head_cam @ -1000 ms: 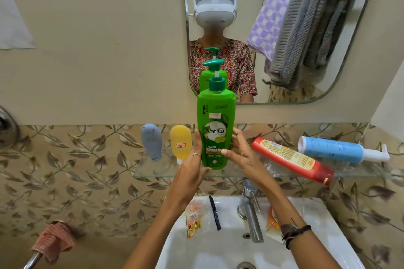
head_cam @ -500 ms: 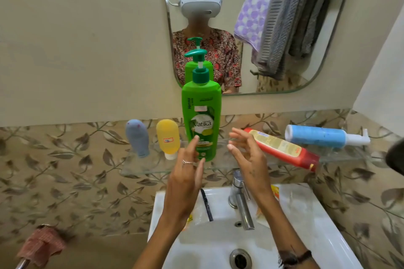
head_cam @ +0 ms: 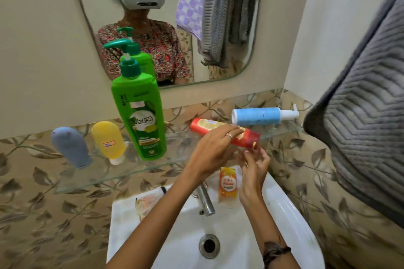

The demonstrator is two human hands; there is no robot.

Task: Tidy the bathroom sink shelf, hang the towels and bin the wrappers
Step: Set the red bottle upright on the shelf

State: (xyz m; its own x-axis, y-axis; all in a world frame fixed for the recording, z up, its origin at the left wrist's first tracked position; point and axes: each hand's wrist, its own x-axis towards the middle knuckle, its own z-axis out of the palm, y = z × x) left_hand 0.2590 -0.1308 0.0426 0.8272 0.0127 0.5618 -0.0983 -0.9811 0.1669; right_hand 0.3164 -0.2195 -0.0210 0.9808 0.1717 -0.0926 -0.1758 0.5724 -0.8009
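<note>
Red plastic with a cream and yellow label, the lying bottle (head_cam: pixel 225 132) rests on its side on the glass shelf (head_cam: pixel 122 176), its darker red cap end jutting past the shelf's front edge above the white sink (head_cam: pixel 290 209). The left hand (head_cam: pixel 215 148) lies flat over the middle of this red bottle, fingers spread along its length, a ring on one finger. The right hand (head_cam: pixel 254 165) is cupped just beneath the cap end, fingers loosely curled and open, fingertips near the cap; whether they touch it cannot be told.

Behind the red bottle, a blue pump bottle (head_cam: pixel 258 116) also lies on its side on the shelf, nozzle pointing toward the wall corner. To the left of the red bottle stands the tall green Vatika shampoo bottle (head_cam: pixel 142 120), upright, with a bare stretch of glass between them. Further left of it are a yellow tube (head_cam: pixel 109 141) and a grey tube (head_cam: pixel 71 147), both standing cap-down.

Below the red bottle, an orange sachet wrapper (head_cam: pixel 227 183) lies on the sink ledge beside the steel tap (head_cam: pixel 205 199); another clear wrapper (head_cam: pixel 145 202) lies on the ledge left of the tap. A grey ribbed towel (head_cam: pixel 367 126) hangs close in at the right of the red bottle, crowding that side.
</note>
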